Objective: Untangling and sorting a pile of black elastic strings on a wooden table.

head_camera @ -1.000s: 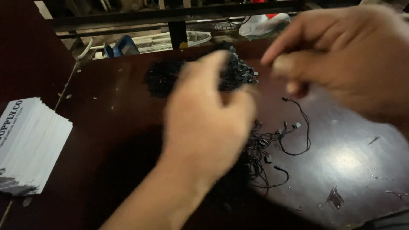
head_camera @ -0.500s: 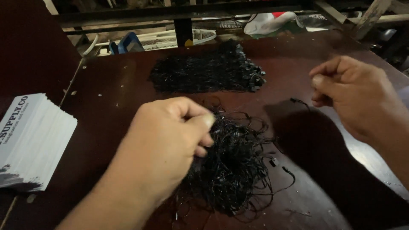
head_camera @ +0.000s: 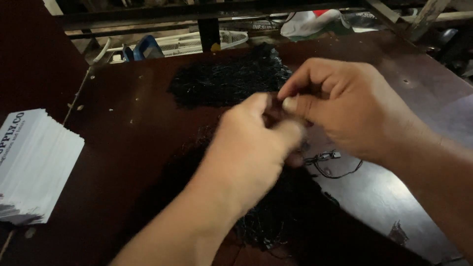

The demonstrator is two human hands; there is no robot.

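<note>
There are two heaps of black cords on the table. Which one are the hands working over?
The near, loose heap, right under both hands. The other, flatter heap lies farther back, untouched.

The dark reddish-brown wooden table top point(head_camera: 123, 148) carries a pale grey sheen point(head_camera: 389, 197) at the right, where light falls on it. A flat heap of thin black cords point(head_camera: 221, 81) lies at the far side, and a second tangle of thin black cords point(head_camera: 276, 216) lies nearer, both a plain glossy black. One loose black cord loop point(head_camera: 335, 165) shows against the sheen. A stack of white paper cards point(head_camera: 34, 165) at the left has dark blue print along its top edge. Beyond the table, a white wire fan guard point(head_camera: 197, 42) shows beside a blue plastic object point(head_camera: 145, 49).
</note>
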